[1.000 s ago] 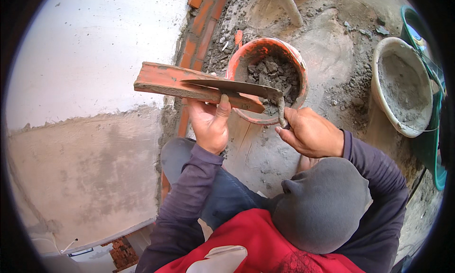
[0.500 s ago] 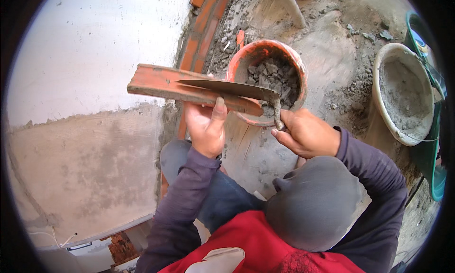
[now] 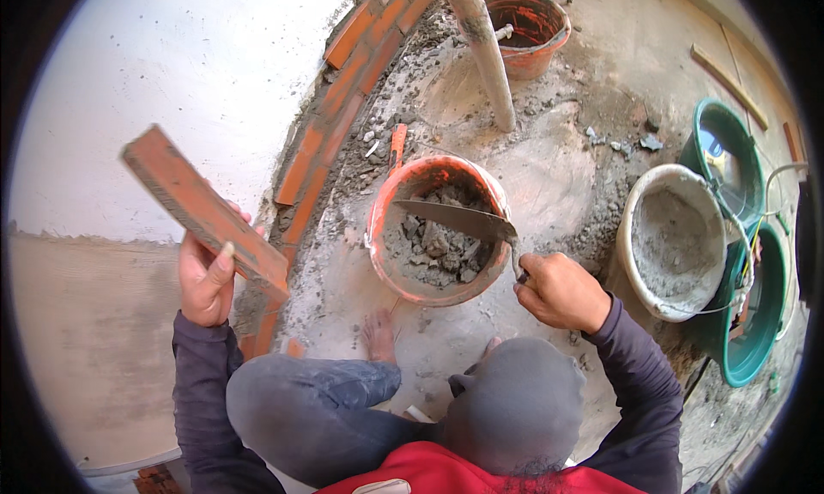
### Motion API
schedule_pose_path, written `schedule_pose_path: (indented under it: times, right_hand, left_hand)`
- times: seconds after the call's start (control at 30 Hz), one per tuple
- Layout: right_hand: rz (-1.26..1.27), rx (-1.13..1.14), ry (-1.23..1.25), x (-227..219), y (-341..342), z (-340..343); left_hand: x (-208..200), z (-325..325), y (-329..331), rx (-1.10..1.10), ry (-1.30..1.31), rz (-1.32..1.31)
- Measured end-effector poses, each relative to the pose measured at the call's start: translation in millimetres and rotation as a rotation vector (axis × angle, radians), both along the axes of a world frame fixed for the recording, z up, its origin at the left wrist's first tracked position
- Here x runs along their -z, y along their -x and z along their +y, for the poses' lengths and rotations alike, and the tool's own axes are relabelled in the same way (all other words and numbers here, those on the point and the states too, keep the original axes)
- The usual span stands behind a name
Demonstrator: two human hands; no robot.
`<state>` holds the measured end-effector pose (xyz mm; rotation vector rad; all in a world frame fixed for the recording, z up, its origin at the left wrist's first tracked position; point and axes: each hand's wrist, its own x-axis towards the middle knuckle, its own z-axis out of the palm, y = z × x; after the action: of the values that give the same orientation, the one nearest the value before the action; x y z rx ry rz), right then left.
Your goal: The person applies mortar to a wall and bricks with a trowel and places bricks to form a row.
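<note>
My left hand (image 3: 206, 281) grips a long, thin orange brick (image 3: 204, 212) near its lower end, thumb on top. The brick tilts above the edge of a white wall, clear of the laid bricks (image 3: 343, 86). In my right hand (image 3: 562, 293) is the handle of a trowel (image 3: 459, 219), fingers wrapped round it. Its blade points left above an orange bucket (image 3: 378, 266), over grey, lumpy mortar (image 3: 438, 249) in the bucket. An orange-handled tool (image 3: 398, 145) stands against the bucket's far rim.
A pale bucket of grey mix (image 3: 639, 279) stands at right, beside green tubs (image 3: 760, 357). Far off is another orange bucket (image 3: 530, 63), with a pale pole (image 3: 485, 56) in front. Mortar crumbs litter the floor. My bent knees (image 3: 292, 400) are close below.
The brick has moved left with my left hand, away from the trowel, and tilted more steeply. The trowel now hangs over the bucket. The view has shifted, showing more far floor.
</note>
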<state>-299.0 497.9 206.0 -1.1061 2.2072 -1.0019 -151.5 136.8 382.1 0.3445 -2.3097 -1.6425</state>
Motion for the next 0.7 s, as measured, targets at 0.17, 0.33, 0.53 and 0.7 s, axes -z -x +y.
schedule_pose_path:
  times: [0.17,0.33,0.53,0.7]
  right_hand:
    - [0.017,0.011,0.02,-11,12,-6]
    - [-0.183,0.422,0.056,0,16,9]
    - [-0.428,0.934,0.266,20,61,2]
    - [-0.591,0.99,0.449,39,201,-21]
  left_hand:
    - [106,-70,-36,0.033,-0.298,-0.332]
    - [248,-97,-63,-0.019,-0.869,-0.453]
    - [314,-121,-53,0.127,-1.246,-0.315]
    - [355,-154,-83,-0.074,-1.045,-0.359]
